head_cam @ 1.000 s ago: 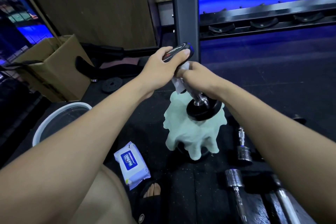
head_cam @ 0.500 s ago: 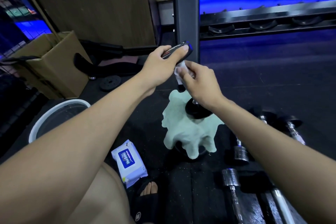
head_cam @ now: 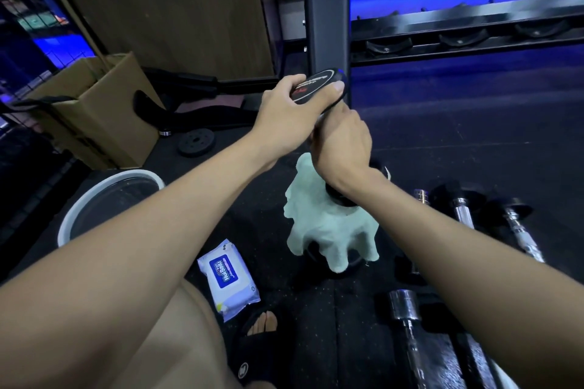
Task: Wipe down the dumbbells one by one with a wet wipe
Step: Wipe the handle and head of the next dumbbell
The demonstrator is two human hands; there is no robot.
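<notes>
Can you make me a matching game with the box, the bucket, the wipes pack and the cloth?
Things:
1. cardboard box
2. bucket
3. wipes pack
4. cloth

Descriptions:
A. pale green, draped under the dumbbell held by both hands
B. round with a white rim
C. brown, open at the top
D. white with a blue label

Pairs: 1-C, 2-B, 3-D, 4-A

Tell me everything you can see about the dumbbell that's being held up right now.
The dumbbell stands roughly upright, tilted a little. Its top head is a black disc with red and white print and a blue edge, gripped by the left hand. The right hand wraps the handle, hiding it and any wipe. The black bottom head rests on a pale green cloth draped over something dark on the floor.
</notes>
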